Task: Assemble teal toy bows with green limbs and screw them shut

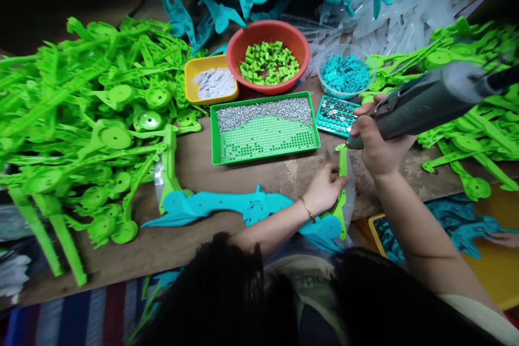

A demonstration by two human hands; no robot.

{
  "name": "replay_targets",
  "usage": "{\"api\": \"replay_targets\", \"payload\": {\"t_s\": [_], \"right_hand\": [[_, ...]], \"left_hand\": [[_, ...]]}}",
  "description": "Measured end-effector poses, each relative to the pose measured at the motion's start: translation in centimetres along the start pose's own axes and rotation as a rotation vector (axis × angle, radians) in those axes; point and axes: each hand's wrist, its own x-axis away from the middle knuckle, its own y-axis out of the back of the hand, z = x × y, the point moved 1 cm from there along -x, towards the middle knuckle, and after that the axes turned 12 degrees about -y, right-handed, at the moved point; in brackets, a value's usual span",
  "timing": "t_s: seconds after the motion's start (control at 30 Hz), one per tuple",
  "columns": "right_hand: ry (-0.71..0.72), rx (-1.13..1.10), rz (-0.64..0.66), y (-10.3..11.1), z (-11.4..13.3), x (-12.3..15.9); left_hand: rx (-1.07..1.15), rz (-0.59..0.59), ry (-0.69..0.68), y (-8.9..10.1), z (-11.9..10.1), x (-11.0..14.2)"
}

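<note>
My right hand [383, 148] is wrapped round a dark grey electric screwdriver [425, 105], held at a slant with its cable at the upper right. Its nose is close to the top end of an upright green plastic arm [343, 165]; whether the bit touches is too small to tell. My left hand [324, 188], with a bangle at the wrist, pinches that green arm from the left. A long blue plastic piece [219, 203] lies across the bench, joined to the green arm at right and to another green arm [168, 167] at left. My left forearm covers part of it.
Ahead stand a green tray of screws [265, 159], a red bowl [233, 59], a yellow tub [190, 84], a clear bowl of blue bits [324, 84] and a blue tray of small discs [330, 127]. Green parts [81, 102] pile up at left. Another person's hand [503, 239] is at right.
</note>
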Motion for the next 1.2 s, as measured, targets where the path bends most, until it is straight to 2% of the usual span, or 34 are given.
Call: {"api": "replay_targets", "payload": {"t_s": [0.1, 0.37, 0.6, 0.73, 0.8, 0.93, 1.03, 1.1, 1.17, 1.2], "right_hand": [[0.054, -0.046, -0.060, 0.3, -0.3, 0.2], [0.032, 0.029, 0.007, -0.3, -2.0, -1.2], [0.052, 0.024, -0.048, -0.2, -2.7, -0.9], [0.062, 0.021, -0.066, -0.7, -1.3, -0.6], [0.061, 0.016, -0.001, -1.2, 0.3, -0.5], [0.064, 0.026, 0.119, -1.7, 3.2, -0.6], [0.105, 0.094, 0.187, 0.0, 3.7, -0.5], [0.120, 0.118, 0.143, 2.2, 3.2, 0.1], [0.005, 0.147, 0.080, 4.6, 2.2, 1.2], [-0.112, 0.185, 0.126, 5.6, 1.6, 1.9]], "left_hand": [[-0.058, 0.042, 0.010, 0.0, 0.2, -0.1], [0.061, 0.028, 0.000, 0.3, 0.5, -0.3], [0.069, 0.032, 0.015, 0.5, 0.8, -0.5], [0.044, 0.008, 0.029, 0.4, 0.6, -0.6], [0.045, -0.014, 0.016, 0.2, 0.2, -0.6], [0.095, -0.063, -0.097, -0.5, -0.7, -0.2], [0.098, -0.110, -0.165, -1.0, -1.2, 0.3], [0.090, -0.120, -0.209, -1.2, -1.3, 0.8], [0.082, -0.107, -0.260, -1.5, -1.4, 1.4], [0.070, -0.095, -0.288, -1.7, -1.4, 1.7]]}}
